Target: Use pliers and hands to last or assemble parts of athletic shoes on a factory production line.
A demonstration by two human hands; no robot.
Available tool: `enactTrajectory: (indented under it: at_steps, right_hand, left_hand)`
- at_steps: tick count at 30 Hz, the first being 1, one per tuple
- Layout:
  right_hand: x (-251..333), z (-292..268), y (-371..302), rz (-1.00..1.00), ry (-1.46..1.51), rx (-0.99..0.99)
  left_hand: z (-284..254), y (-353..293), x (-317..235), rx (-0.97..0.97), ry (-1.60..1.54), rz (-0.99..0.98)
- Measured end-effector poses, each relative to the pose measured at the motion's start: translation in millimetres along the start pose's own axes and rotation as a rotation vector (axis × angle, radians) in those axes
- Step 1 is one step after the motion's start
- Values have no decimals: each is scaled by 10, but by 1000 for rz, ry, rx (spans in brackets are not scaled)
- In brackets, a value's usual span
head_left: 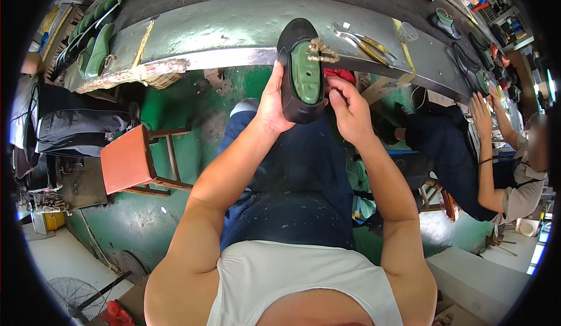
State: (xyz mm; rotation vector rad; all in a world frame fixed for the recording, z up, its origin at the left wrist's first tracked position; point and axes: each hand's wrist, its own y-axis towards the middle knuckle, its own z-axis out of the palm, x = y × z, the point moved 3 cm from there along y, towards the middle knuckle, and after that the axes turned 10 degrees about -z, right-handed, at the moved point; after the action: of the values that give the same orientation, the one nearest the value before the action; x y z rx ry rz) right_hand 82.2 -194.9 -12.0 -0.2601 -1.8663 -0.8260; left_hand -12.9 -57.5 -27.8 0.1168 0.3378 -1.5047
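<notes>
A black shoe (288,95) with a green shoe last (305,80) inside it is held up before the bench, toe pointing away. A loop of brown cord (321,52) comes out of the top of the last. My left hand (274,104) is closed round the shoe's left side and heel, its thumb lying along the upper. Beside the heel on the right is my right hand (352,112), half curled, thumb and fingers apart. Its fingertips come close to the shoe; whether they touch it I cannot tell.
On the metal-edged bench (216,33) lie pincers (363,40) with yellow handles. Green lasts (100,51) line its left end; more black shoes (467,66) stand at the right. An orange-topped stool (125,159) is at left. Co-workers sit on both sides, one's hands (482,115) at the bench.
</notes>
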Motion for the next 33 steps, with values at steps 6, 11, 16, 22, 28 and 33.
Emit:
enactTrajectory:
  at_steps: [6,11,16,22,28,33]
  right_hand:
    - [-37,82,-142,-28,-73,31]
    - [154,96,17,223,240,194]
    - [90,-413,363,543,780,62]
    - [-238,-1503,1565,455,703,-372]
    - [-1326,-3170,3022,184,447,-765]
    - [-2652,-3963,2755,287,-735,-678]
  left_hand:
    - [-177,55,24,50,58,-15]
    - [17,74,79,-156,373,43]
    - [177,260,-104,5,802,48]
    - [178,503,-784,-117,1031,15]
    - [164,806,-1495,-200,1069,-5]
    - [32,1761,-2074,-302,1171,136]
